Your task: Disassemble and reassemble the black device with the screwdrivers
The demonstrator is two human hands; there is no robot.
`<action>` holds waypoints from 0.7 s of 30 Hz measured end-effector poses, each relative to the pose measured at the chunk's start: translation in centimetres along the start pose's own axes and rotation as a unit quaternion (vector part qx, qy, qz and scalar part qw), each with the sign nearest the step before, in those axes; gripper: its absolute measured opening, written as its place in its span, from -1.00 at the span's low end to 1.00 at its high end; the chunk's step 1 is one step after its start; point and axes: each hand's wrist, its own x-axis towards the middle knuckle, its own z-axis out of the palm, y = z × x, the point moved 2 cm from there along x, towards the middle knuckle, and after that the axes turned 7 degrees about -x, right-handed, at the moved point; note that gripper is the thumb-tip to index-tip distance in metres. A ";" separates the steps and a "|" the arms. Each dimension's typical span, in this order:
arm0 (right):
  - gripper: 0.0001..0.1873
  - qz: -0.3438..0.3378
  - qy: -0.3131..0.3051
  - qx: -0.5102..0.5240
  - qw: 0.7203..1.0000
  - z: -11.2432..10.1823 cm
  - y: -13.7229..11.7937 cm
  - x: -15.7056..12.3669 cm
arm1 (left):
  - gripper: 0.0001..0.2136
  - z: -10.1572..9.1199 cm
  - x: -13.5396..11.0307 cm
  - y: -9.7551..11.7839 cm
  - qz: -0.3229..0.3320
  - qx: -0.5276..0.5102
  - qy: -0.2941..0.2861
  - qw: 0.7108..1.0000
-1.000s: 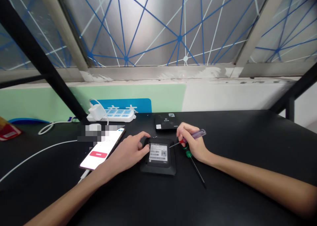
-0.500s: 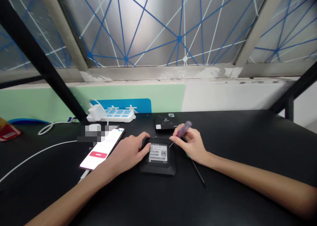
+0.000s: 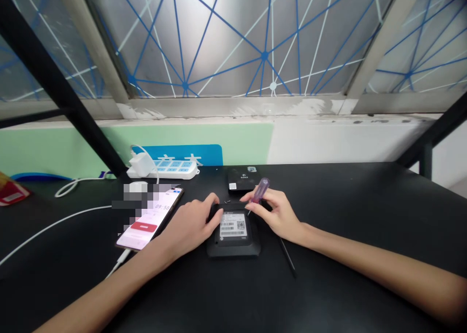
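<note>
A black box-shaped device (image 3: 233, 249) with a white printed label (image 3: 232, 225) lies flat on the dark table. My left hand (image 3: 195, 221) grips its far left corner, thumb on top and fingers around the edge. My right hand (image 3: 275, 211) pinches a screwdriver (image 3: 260, 191) by its clear purple handle. The screwdriver leans slightly, its tip down at the device's far right corner; whether it sits in a screw is too small to tell. Tiny metal pieces (image 3: 227, 201) lie at the device's far edge. A long dark rod (image 3: 288, 257) reaches out from under my right hand, its other end hidden.
Left of the device lies a lit phone (image 3: 146, 226) with a white cable (image 3: 122, 257) plugged in. A second black box (image 3: 241, 179) stands behind the device. At the back left are a white power strip (image 3: 178, 170) and a charger (image 3: 142, 165). A red packet (image 3: 14, 192) is far left.
The screwdriver in my right hand has become more upright and moved slightly left. The rod under that hand has also shifted left. My left hand stays on the device.
</note>
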 end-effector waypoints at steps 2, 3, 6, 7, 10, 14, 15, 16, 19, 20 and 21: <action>-0.82 0.019 -0.010 0.000 1.000 0.1 0.2 0.1 | -0.72 0.1 0.0 -0.1 0.004 -0.002 0.002 1.000; -0.80 0.027 -0.014 -0.001 1.000 0.1 0.2 0.1 | -0.71 0.1 0.0 -0.1 0.006 -0.002 0.004 1.000; -0.77 0.040 -0.011 0.000 0.999 0.1 0.3 0.2 | -0.72 0.0 0.0 -0.1 0.007 -0.002 0.005 1.000; -0.76 0.041 -0.006 0.000 0.999 0.2 0.3 0.2 | -0.72 0.0 0.0 -0.1 0.005 0.001 0.003 1.000; -0.77 0.042 0.000 -0.005 0.999 0.2 0.3 0.2 | -0.73 0.0 0.0 0.2 0.005 0.030 0.006 1.000; -0.79 0.035 -0.007 -0.009 0.999 0.4 0.3 0.1 | -0.68 -0.1 -0.2 0.4 -0.002 0.143 0.105 0.984; -0.79 0.032 -0.007 -0.009 0.999 0.4 0.2 0.1 | -0.65 0.0 -0.3 0.4 -0.019 0.158 0.113 0.981; -0.79 0.031 -0.008 -0.010 0.999 0.4 0.2 0.1 | -0.63 0.1 -0.3 0.3 -0.037 0.162 0.109 0.980; -0.79 0.028 -0.012 -0.011 0.999 0.3 0.0 0.2 | -0.60 0.2 -0.4 0.2 -0.065 0.131 0.069 0.987; -0.79 0.027 -0.012 -0.011 0.999 0.3 0.0 0.2 | -0.60 0.2 -0.4 0.2 -0.066 0.123 0.065 0.988; -0.79 0.027 -0.013 -0.010 0.999 0.3 -0.1 0.2 | -0.60 0.2 -0.4 0.2 -0.067 0.119 0.066 0.988</action>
